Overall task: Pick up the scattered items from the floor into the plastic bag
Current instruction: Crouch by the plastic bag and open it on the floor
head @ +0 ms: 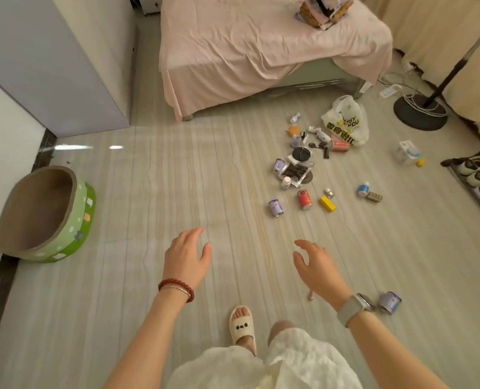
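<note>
- Head view: the left hand (187,255) and right hand (316,266) hang relaxed and empty, probably poised to reach.
- Scattered items, among them a red can (305,199), lie on the floor toward the bed's foot, beside the plastic bag (347,123).
- Bare floor (177,178) lies between the person and the items, giving open approach.

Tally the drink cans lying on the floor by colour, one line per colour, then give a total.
Purple cans: 3, one nearest the hands, one beside the dark packet, one by the right wrist.
Red cans: 2, one next to the yellow box, one against the plastic bag.
Total: 5 cans.
</note>
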`<state>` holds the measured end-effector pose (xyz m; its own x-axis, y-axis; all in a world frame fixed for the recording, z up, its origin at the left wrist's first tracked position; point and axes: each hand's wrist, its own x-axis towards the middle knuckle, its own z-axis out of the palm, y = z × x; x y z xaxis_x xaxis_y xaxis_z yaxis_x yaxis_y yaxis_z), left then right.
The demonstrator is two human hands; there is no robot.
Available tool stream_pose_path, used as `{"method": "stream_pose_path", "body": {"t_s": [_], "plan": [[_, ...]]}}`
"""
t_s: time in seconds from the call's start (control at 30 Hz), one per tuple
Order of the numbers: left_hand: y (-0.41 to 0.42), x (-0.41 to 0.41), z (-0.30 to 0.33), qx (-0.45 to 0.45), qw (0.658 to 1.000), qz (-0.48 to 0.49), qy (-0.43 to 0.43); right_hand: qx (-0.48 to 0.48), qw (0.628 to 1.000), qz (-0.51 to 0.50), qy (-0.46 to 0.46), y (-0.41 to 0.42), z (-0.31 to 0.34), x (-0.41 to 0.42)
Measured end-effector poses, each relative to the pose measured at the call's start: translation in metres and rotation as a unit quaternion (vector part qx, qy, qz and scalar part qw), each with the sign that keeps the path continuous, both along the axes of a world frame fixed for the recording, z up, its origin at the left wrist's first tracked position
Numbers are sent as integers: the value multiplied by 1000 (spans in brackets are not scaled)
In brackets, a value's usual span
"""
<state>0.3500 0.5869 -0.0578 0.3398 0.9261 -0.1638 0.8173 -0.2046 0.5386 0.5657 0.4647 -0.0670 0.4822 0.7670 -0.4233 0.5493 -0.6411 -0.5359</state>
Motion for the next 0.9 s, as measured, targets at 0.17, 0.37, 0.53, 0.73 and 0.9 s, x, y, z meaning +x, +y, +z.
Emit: {"method": "stream_pose_path", "body": {"t_s": [0.17, 0.37, 0.53, 0.73, 0.9], "plan": [[105, 57, -4, -5, 1000, -21, 1, 4, 1000, -9, -10, 109, 2, 53], [238, 143, -26, -12, 999, -28, 30, -19, 1000, -7, -18, 241, -28, 142], [356, 230, -18, -29, 996, -42, 73, -60, 996, 47, -36, 363, -26, 228], [473, 317, -10, -31, 994, -55, 89, -54, 996, 57, -36, 484, -19, 307], [573, 377, -28, -51, 991, -86, 91, -77, 997, 13, -11, 573, -34, 360]]}}
